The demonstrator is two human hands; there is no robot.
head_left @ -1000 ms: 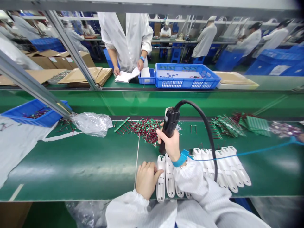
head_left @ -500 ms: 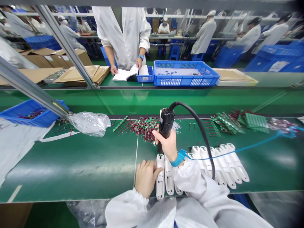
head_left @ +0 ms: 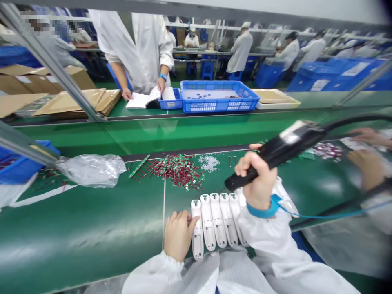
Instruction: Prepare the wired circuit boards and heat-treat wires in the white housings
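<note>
large blue basket (head_left: pixel 219 105) on the far bench: white liner, small blue parts, reddish bits. blue tray (head_left: pixel 23 173), left edge: reddish wired pieces. small blue bin (head_left: pixel 171 103) beside the basket: white paper. black corded screwdriver (head_left: pixel 277 149) — i see it tilted now, tip shifted right from the leftmost white casing (head_left: pixel 197 232); right hand (head_left: pixel 260 183) wrapped around it. another person's hands (head_left: pixel 369 163), blurred — newly in at right. left hand (head_left: pixel 179 234) stays loose, thumb touching that casing.
</note>
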